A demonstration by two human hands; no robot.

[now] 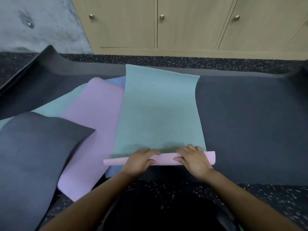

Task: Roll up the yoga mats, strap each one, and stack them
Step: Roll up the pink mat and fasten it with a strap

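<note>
Head view: teal mat [158, 110], centre frame, lying on dark mat [250, 127]; near end rolled, pink underside out. Left hand [140, 161] and right hand [194, 160] on the roll, fingers [147, 151] curled over it. Purple mat [93, 114] centre-left.

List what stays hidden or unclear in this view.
Head view:
- Green mat: its rolled near end is partly covered by the left hand and right hand.
- Blue mat: mostly under the green mat and purple mat.
- Dark mat: cut off by the right edge.
</note>
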